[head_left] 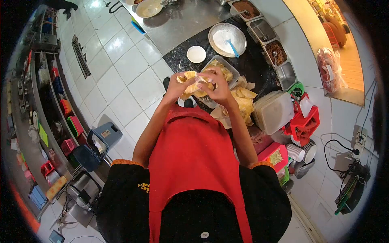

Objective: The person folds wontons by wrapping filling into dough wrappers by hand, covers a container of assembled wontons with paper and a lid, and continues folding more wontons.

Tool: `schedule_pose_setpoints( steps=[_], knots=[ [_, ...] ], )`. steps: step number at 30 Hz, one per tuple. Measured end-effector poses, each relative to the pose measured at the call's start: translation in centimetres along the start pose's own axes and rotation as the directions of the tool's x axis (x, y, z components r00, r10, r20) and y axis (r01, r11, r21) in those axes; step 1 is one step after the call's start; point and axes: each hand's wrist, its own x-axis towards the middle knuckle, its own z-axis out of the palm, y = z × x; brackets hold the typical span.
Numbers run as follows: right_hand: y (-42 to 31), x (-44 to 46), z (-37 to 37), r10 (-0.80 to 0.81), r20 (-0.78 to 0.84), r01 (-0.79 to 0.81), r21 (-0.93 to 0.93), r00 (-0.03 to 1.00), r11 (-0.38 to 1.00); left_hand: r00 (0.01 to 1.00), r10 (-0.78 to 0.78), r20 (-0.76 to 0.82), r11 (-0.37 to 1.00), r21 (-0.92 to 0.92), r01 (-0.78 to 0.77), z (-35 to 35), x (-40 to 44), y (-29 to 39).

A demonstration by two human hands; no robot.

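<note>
In front of my red apron, both hands hold a thin, floppy yellow wrapper [189, 75] with some white showing in its middle. My left hand [175, 88] pinches its left side, and my right hand [221, 88] has bent fingers on its right side. Just beyond the hands is a clear plastic tub [236, 76] with yellow pieces inside, partly hidden by my right hand. Crumpled yellow and brown sheets [243, 100] lie to the right of my right forearm. A small white bowl [196, 54] sits beyond my left hand.
A round metal tray [216, 35] with white contents holds a blue-handled utensil [232, 48]. Metal containers [262, 30] with fillings line the counter's right edge. Stacked plastic tubs [274, 112] and a red basket [302, 122] stand right. A bin [106, 137] stands on the left.
</note>
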Motion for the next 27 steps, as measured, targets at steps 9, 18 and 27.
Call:
schedule_pose_setpoints(
  steps=[9, 18, 27],
  knots=[
    [-0.2, -0.1, -0.1, -0.233, 0.002, 0.232, -0.091, 0.973, 0.968, 0.997, 0.006, 0.079, 1.0, 0.017, -0.008, 0.4, -0.6, 0.9],
    [3.0, -1.8, 1.2, 0.023, -0.131, 0.005, 0.209, 0.991, 0.978, 0.999, 0.04, 0.0, 0.997, -0.067, -0.04, 1.3, -0.3, 0.3],
    [2.1, -1.4, 0.7, 0.145, -0.176, -0.036, 0.509, 0.974, 0.86, 0.985, -0.011, 0.171, 0.977, -0.208, 0.047, 2.9, -0.5, -0.9]
  ],
)
